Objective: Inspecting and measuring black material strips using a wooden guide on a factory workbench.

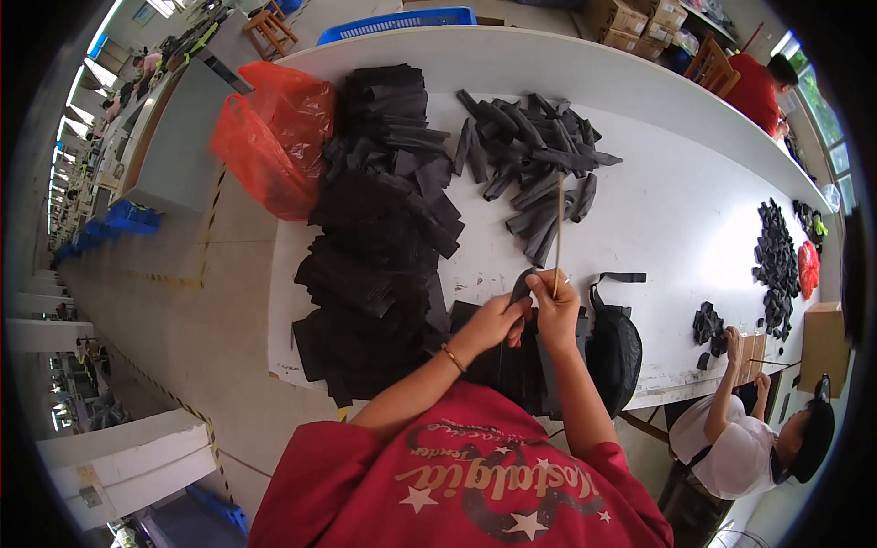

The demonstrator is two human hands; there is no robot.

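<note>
Left grip (499,321) pinched on a small, folded strip of dark-grey fabric (522,289), right grip (557,310) clamped on a thin, straight, tan stick (560,219), I hold both close together above the near side of a broad white bench (681,196). From my remote seat, the step in hand appears to be working the strip with the stick; the next move, I judge, calls for a firm left pinch and the stick well aligned. The strip looks matte, curved and pliant, its lower part hidden by fingers. Beyond lies a loose heap of dark, narrow, tube-like fabric pieces (534,137); black, layered fabric stacks (375,228) spread to the left.
</note>
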